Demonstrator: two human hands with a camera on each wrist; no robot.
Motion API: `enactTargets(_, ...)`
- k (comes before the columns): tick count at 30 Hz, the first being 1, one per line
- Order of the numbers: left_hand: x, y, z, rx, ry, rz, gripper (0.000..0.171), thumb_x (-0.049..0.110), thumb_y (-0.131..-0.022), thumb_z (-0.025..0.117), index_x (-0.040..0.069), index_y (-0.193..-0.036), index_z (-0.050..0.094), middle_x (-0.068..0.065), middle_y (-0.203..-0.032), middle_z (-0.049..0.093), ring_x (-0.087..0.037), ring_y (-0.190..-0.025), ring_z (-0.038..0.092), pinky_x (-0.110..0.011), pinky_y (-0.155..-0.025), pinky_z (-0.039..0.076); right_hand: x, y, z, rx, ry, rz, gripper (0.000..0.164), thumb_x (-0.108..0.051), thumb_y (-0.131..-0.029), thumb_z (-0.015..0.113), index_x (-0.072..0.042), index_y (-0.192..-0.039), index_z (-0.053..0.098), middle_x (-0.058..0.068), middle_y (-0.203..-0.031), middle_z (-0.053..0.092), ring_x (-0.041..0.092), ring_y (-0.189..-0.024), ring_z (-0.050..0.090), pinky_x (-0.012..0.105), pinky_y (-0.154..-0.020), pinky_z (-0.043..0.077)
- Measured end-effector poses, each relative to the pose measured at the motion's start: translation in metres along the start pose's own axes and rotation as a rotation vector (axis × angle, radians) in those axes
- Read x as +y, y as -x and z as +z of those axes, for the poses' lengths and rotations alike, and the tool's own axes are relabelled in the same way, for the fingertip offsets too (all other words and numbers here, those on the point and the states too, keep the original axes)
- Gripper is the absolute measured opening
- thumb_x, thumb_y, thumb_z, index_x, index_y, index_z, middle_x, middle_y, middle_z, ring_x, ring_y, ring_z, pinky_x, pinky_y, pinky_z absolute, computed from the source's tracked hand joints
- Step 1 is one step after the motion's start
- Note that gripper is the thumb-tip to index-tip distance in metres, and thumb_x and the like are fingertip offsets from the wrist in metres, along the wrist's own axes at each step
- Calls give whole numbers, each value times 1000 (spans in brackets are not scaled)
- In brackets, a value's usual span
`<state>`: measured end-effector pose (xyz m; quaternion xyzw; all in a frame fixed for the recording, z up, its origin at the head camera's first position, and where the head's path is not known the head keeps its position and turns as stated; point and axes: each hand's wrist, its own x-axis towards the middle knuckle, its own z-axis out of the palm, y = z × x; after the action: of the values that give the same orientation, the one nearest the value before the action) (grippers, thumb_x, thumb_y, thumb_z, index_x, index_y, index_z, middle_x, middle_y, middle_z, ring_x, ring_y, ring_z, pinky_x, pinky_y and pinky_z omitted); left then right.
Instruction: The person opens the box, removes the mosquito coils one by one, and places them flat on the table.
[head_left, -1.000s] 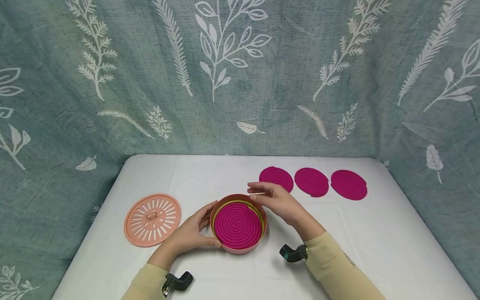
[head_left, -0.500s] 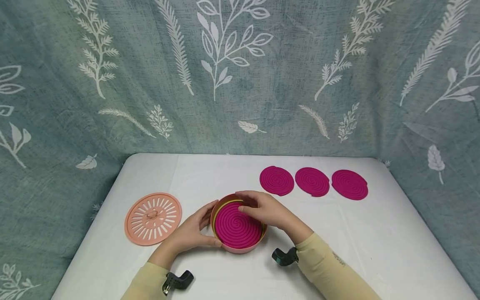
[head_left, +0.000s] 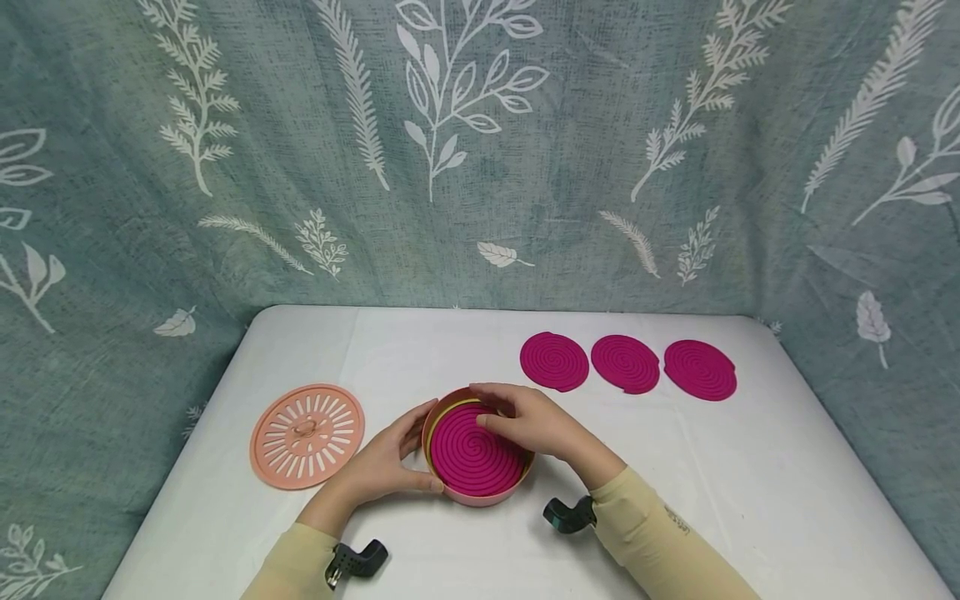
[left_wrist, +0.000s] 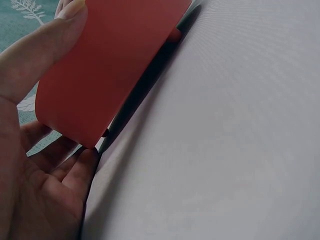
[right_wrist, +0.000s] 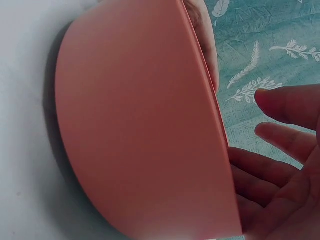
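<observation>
A round salmon-pink mosquito coil holder (head_left: 480, 502) stands before me, a yellow band showing inside its wall. In it lies a magenta mosquito coil (head_left: 468, 458). My left hand (head_left: 386, 462) grips the holder's left side, thumb at the near rim and fingers round the far left. The left wrist view shows that thumb and the fingertips against the holder's wall (left_wrist: 110, 65). Over the right part of the holder is my right hand (head_left: 536, 423), its fingers loosely bent across the rim and its thumb above the coil. In the right wrist view thumb and fingers stand apart beyond the holder's rim (right_wrist: 215, 120).
On the left of the white table (head_left: 675, 500) lies a slotted salmon-pink lid (head_left: 306, 479). Three more magenta coils sit in a row at the back right: a left one (head_left: 554, 362), a middle one (head_left: 626, 364) and a right one (head_left: 700, 370). A green leaf-patterned cloth (head_left: 375, 267) hangs behind.
My right hand has moved left and slightly down from the holder's right rim to over the coil, uncovering the back-row coil it overlapped. The left hand keeps its grip in place.
</observation>
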<state>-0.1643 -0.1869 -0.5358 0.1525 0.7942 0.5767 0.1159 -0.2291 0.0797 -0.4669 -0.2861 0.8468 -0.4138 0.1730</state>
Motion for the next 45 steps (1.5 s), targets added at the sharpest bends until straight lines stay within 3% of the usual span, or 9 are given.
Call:
enactTargets(6,1,0,0,1,1,14,114,36,-63,95,31,-155,28,9,-155,34,-10,-141,34,-23,-112,34,0,1,-1,-2,4,8,53,-35,-95,67,-22,-144,53,-1,-138,58,9,-126,52,35,-106,47)
enactTargets(11,2,-1,0,8,-7,6,115,38,-62,95,31,-155,29,10,-154,35,-9,-140,35,-23,-112,35,-1,1,-2,30,-23,-19,50,-33,-94,68,-18,-141,57,0,-134,61,12,-122,56,36,-103,49)
enactTargets(19,-1,-1,1,17,-13,-10,116,40,-61,96,32,-155,29,12,-153,36,-7,-140,34,-20,-112,33,-3,1,-5,82,-127,-19,41,-30,-94,68,-24,-135,61,-1,-131,62,10,-117,59,35,-101,51)
enactTargets(26,1,0,1,10,-1,2,115,37,-62,96,34,-155,28,9,-154,35,-9,-141,33,-24,-114,33,-2,0,-6,97,-271,7,41,-27,-94,70,-21,-133,62,2,-130,63,19,-118,60,37,-98,54)
enactTargets(35,-1,-1,1,6,4,7,115,35,-62,96,33,-155,28,9,-154,36,-10,-141,34,-24,-114,32,4,-4,-5,35,-476,43,47,-15,-93,70,-9,-138,57,13,-133,60,25,-118,60,32,-95,55)
enactTargets(41,0,-1,1,5,5,21,115,33,-63,96,30,-155,28,7,-154,37,-11,-141,34,-25,-114,33,5,-4,-7,-29,-477,81,55,-13,-92,72,-7,-143,52,14,-130,61,24,-115,62,31,-92,56)
enactTargets(45,-1,0,0,0,2,19,114,34,-63,95,32,-155,28,8,-153,36,-10,-141,35,-24,-113,34,7,-3,-10,-71,-448,97,51,-13,-93,71,-6,-141,54,12,-124,65,22,-110,64,31,-89,58)
